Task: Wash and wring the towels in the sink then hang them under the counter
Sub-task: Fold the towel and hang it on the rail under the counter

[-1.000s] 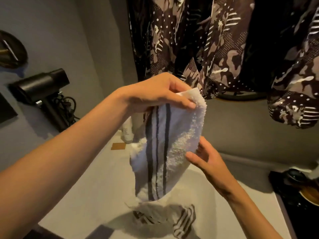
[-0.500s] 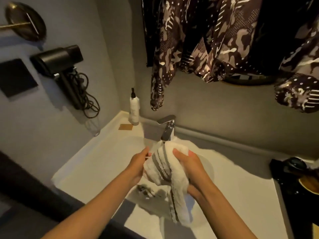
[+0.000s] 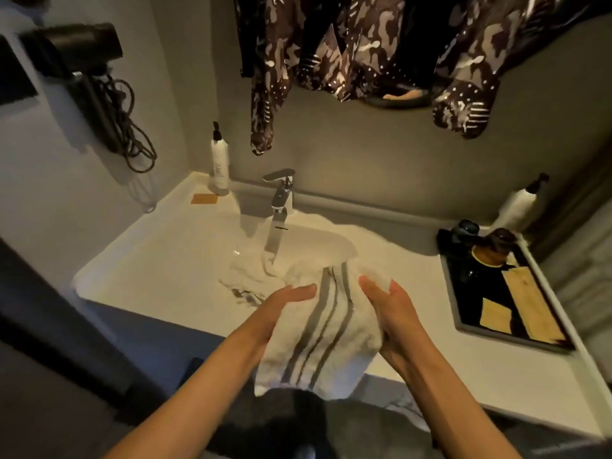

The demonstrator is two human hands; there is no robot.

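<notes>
head | left hand [image 3: 284, 304], right hand [image 3: 395, 313] | fingers [image 3: 303, 289] straight, pressing striped towel [image 3: 319, 346] between them

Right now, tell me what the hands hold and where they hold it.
The striped towel, pressed between both flat palms: left hand on its left side, right hand on its right side.
</notes>
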